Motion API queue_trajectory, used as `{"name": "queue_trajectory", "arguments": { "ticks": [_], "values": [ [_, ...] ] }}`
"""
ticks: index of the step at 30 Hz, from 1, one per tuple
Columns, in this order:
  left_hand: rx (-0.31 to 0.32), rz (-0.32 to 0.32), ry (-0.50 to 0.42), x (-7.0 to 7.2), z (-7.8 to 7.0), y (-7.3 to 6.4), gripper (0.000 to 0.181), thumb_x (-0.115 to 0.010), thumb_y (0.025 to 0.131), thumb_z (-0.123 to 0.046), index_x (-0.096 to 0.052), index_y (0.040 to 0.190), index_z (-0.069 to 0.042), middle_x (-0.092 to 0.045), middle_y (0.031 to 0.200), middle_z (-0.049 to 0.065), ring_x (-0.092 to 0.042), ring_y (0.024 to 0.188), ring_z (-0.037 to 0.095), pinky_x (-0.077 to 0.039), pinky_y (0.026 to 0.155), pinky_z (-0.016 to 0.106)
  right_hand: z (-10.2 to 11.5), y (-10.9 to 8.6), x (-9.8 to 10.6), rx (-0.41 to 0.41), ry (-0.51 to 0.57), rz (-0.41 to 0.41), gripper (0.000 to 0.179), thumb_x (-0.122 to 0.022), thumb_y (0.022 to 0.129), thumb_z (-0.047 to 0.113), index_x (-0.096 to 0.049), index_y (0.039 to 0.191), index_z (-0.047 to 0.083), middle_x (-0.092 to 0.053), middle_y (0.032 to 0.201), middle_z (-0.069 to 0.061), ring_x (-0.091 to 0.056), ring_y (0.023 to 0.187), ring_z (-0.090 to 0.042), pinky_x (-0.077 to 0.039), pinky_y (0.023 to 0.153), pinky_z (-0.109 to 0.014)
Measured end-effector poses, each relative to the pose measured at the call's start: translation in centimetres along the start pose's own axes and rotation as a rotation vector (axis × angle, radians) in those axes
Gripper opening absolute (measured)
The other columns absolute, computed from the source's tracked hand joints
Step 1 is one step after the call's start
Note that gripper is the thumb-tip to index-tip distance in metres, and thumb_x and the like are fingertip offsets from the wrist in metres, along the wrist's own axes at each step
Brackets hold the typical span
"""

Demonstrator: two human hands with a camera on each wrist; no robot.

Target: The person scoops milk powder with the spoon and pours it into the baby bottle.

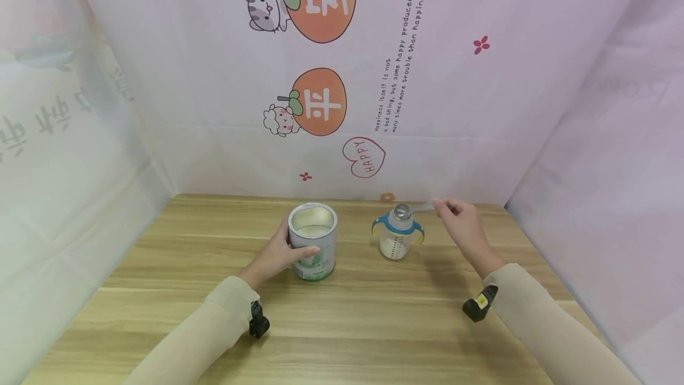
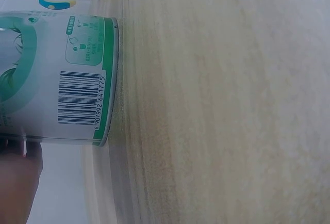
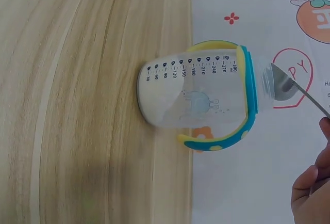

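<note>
On the left of the table, my left hand (image 1: 274,259) grips an open milk powder can (image 1: 325,257) from its left side, thumb across the front. Pale powder shows inside the can, which stands upright. My right hand (image 1: 466,229) pinches the end of a metal spoon (image 1: 402,212). The spoon's bowl is tilted at the mouth of a clear baby bottle (image 1: 394,247). This bottle stands upright without a lid and has a blue collar with two blue-and-yellow handles. In the right wrist view, white powder (image 3: 162,97) lies in the bottle's lower part, beside the printed scale.
The wooden table (image 1: 352,325) meets a printed white cloth (image 1: 454,135) hung behind it. Cloth also hangs at the left and right sides. The bottle stands a short way right of the can, near the table's back edge.
</note>
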State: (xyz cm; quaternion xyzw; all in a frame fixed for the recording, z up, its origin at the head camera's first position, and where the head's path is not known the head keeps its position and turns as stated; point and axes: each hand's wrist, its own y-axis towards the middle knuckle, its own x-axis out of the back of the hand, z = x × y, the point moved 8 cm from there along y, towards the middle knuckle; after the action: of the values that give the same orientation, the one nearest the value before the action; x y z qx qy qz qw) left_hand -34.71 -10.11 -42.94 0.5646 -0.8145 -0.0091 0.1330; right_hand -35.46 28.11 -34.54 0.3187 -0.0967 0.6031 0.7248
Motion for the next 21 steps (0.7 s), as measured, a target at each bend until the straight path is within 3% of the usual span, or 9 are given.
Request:
{"name": "queue_trajectory", "arguments": {
  "ticks": [6, 11, 17, 21],
  "values": [
    [-0.003, -0.001, 0.004, 0.1, 0.1, 0.0, 0.092, -0.082, 0.086, -0.028, -0.021, 0.155, -0.029, -0.040, 0.149, 0.019, -0.040, 0.138, 0.038, -0.031, 0.111, 0.060, -0.7, -0.1, -0.1, -0.129, 0.084, 0.035, 0.053, -0.051, 0.102, 0.049, -0.066, 0.101, -0.001, -0.059, 0.105, -0.017, -0.050, 0.096, -0.022, -0.045, 0.081, -0.035],
    [-0.009, -0.001, 0.007, 0.1, 0.3, 0.1, 0.092, -0.082, 0.086, -0.026, -0.021, 0.155, -0.028, -0.042, 0.148, 0.017, -0.040, 0.138, 0.039, -0.031, 0.111, 0.060, -1.5, -0.1, -0.1, -0.206, 0.179, 0.049, 0.045, -0.053, 0.103, 0.044, -0.060, 0.088, 0.003, -0.056, 0.096, -0.012, -0.049, 0.088, -0.018, -0.045, 0.085, -0.035],
    [-0.006, -0.001, 0.009, 0.0, 0.2, 0.0, 0.094, -0.083, 0.086, -0.026, -0.020, 0.155, -0.029, -0.040, 0.149, 0.019, -0.040, 0.138, 0.038, -0.030, 0.111, 0.060, -1.8, 0.0, -0.2, -0.227, 0.303, 0.050, 0.036, -0.055, 0.103, 0.040, -0.061, 0.082, 0.012, -0.054, 0.088, 0.003, -0.048, 0.083, -0.014, -0.045, 0.084, -0.029],
    [-0.004, 0.001, 0.010, 0.0, 0.1, 0.0, 0.094, -0.083, 0.086, -0.026, -0.019, 0.156, -0.029, -0.041, 0.149, 0.018, -0.039, 0.138, 0.039, -0.030, 0.111, 0.060, -1.8, 0.0, -0.4, -0.226, 0.360, 0.052, 0.034, -0.057, 0.103, 0.038, -0.061, 0.079, 0.014, -0.053, 0.085, 0.004, -0.046, 0.078, -0.012, -0.047, 0.079, -0.024]
  ]
}}
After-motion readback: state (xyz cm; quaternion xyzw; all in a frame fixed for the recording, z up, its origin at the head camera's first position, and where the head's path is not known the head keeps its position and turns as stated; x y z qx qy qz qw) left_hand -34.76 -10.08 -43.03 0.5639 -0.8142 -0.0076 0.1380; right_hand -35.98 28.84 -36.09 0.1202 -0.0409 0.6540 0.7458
